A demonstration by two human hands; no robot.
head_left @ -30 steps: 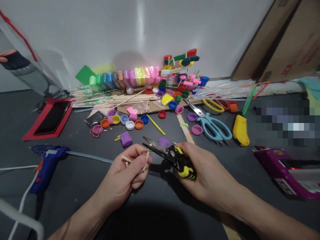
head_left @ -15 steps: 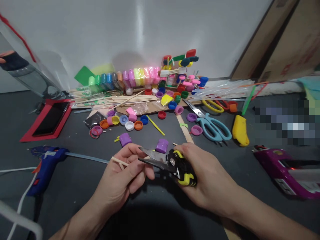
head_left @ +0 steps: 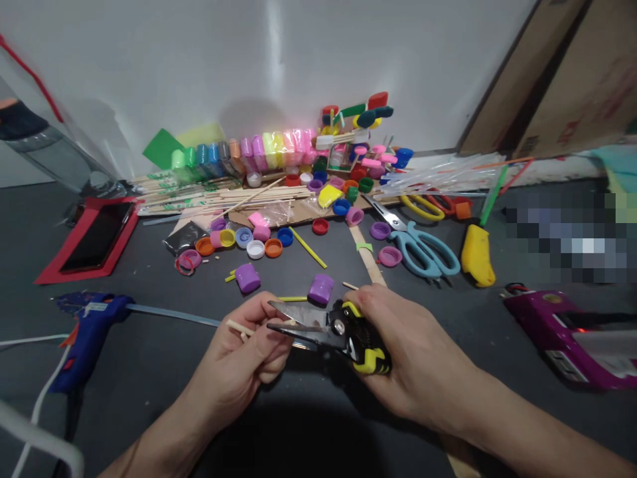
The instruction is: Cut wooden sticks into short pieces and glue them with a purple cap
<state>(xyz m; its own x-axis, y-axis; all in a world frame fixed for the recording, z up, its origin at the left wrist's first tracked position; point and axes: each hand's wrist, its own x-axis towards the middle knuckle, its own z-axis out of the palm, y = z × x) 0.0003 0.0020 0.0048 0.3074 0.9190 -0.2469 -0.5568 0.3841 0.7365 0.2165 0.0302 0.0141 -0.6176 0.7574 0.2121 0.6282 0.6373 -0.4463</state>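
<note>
My right hand [head_left: 403, 338] is wrapped round black-and-yellow snips [head_left: 365, 348], whose blades point left and stand apart. Pinched in my left hand [head_left: 249, 352] are thin wooden sticks [head_left: 239, 328], and a pale stick end shows between the blades by the fingertips. Most of what the left fingers hold is hidden behind the thumb and the blades. Just beyond my hands lie two purple clay pieces [head_left: 321, 289] and a thin yellow-green stick [head_left: 293, 299].
On the left are a blue glue gun [head_left: 94, 332] and a phone [head_left: 99, 236] on red card. Blue scissors [head_left: 423, 252] and a purple device [head_left: 562, 338] lie right. Bottle caps [head_left: 255, 249], sticks [head_left: 269, 196] and clay packs [head_left: 259, 149] line the back.
The blades of the snips have opened wider around the stick end. My left fingers have curled in, and both hands have shifted slightly.
</note>
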